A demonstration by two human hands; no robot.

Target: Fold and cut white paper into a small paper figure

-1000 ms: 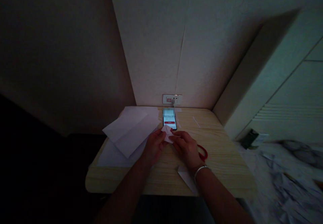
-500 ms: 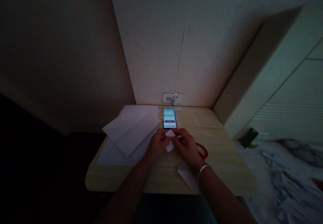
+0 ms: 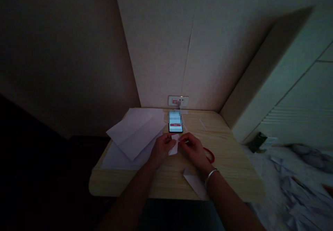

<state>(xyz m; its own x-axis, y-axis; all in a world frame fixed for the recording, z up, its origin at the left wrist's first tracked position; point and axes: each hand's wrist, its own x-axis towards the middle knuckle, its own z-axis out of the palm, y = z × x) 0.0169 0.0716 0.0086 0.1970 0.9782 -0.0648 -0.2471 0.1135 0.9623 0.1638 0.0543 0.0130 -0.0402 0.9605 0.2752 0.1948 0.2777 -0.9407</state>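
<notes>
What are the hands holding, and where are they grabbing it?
A small folded white paper. The left hand pinches its upper left edge, and the right hand pinches its top right corner.

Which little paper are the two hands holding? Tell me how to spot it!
Look at the wooden table in the room's corner and find the glowing phone by the wall. Just in front of it, the left hand and right hand pinch the small folded paper between them. Unlike the big flat sheets to its left, it is tiny, creased and held in fingers.
</notes>
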